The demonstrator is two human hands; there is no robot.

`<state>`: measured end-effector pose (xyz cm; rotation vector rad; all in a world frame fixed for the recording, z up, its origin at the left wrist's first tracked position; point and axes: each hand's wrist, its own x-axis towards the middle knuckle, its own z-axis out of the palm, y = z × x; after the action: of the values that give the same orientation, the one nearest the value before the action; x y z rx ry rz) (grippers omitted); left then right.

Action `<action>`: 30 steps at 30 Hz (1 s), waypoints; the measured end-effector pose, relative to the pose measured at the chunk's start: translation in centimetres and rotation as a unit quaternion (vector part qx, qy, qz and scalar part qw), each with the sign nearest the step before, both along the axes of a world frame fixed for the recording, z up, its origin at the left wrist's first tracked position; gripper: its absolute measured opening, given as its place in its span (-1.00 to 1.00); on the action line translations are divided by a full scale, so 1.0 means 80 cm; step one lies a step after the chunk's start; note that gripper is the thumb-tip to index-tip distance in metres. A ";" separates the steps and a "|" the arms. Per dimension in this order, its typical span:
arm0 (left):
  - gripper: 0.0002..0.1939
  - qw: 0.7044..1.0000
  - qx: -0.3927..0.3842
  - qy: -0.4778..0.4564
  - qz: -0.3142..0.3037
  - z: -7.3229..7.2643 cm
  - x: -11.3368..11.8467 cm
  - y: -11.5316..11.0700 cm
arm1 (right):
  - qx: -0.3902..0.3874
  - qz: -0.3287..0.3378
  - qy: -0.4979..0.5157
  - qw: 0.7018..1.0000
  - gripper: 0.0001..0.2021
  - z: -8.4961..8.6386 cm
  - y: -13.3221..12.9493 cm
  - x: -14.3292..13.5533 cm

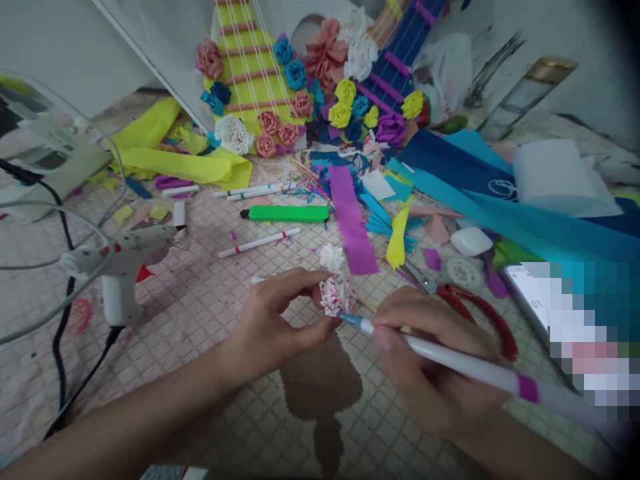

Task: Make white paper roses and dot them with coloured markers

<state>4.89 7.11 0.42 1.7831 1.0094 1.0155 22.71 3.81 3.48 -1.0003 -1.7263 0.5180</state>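
Note:
Between the thumb and fingers of my left hand point(273, 323) is a small white paper flower point(338, 295) dotted with red and dark specks. My right hand point(435, 353) grips a white marker point(465, 363) with a purple band, its tip touching the flower's lower edge. A plain white paper flower point(332, 256) lies just beyond the speckled one. Under my hands is a brown guitar-shaped piece point(323, 383) on the quilted table cover point(225, 400).
On the left rests a hot glue gun point(117, 267) with cables. A green cutter point(285, 213), red-handled scissors point(480, 313) and a phone point(540, 313) lie around. Yellow point(250, 67) and blue point(400, 60) paper guitars stand behind, amid crepe paper scraps point(353, 220).

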 end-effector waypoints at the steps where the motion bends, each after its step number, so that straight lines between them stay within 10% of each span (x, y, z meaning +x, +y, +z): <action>1: -0.66 1.000 0.000 0.002 0.003 0.001 0.000 0.000 | -0.004 -0.005 -0.003 1.000 -0.83 0.000 0.000 -0.001; 30: -0.65 1.000 0.000 0.002 0.006 0.004 0.001 -0.003 | 0.008 -0.056 0.039 0.998 -0.85 0.001 0.003 0.001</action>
<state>4.95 6.90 0.74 1.7814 1.0235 1.0184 22.79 4.06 3.59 -1.0457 -1.5942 0.4640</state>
